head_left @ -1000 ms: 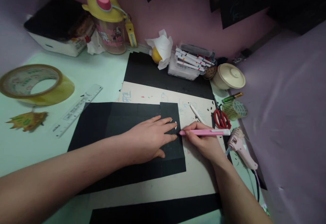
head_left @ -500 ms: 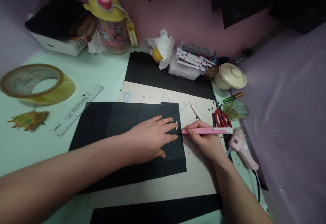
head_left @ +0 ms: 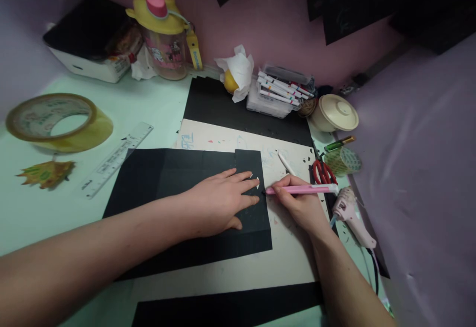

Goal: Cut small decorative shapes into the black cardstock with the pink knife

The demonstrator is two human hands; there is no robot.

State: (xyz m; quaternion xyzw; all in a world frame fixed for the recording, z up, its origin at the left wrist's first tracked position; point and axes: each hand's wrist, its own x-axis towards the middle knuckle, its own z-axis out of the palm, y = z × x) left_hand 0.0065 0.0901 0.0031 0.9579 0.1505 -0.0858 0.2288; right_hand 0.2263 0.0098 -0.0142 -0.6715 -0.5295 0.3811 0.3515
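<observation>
My left hand (head_left: pixel 223 200) lies flat on a folded sheet of black paper (head_left: pixel 178 168), its fingers spread toward the sheet's right edge. A small white opening (head_left: pixel 258 183) shows in the paper beside the fingertips. Between thumb and fingers, my right hand (head_left: pixel 297 205) pinches a slim pink pen-shaped tool (head_left: pixel 293 189) with a white rear end. Its dark tip is at the paper's right edge; whether it is a pen or a blade I cannot tell. Under the paper is a marked white board (head_left: pixel 223 272). A white pen (head_left: pixel 285 162) lies just beyond my right hand.
Red-handled scissors (head_left: pixel 324 172), a hot glue gun (head_left: pixel 351 215) and a green tape roll (head_left: pixel 344 161) lie at the right. Leftward are a ruler (head_left: pixel 119 158), a big tape roll (head_left: pixel 98 129) and a leaf (head_left: pixel 48 174). Behind stand a bottle (head_left: pixel 165 51) and a marker box (head_left: pixel 269 104).
The view has shifted slightly. Both hands, the black paper and the pink tool keep nearly the same positions relative to one another.
</observation>
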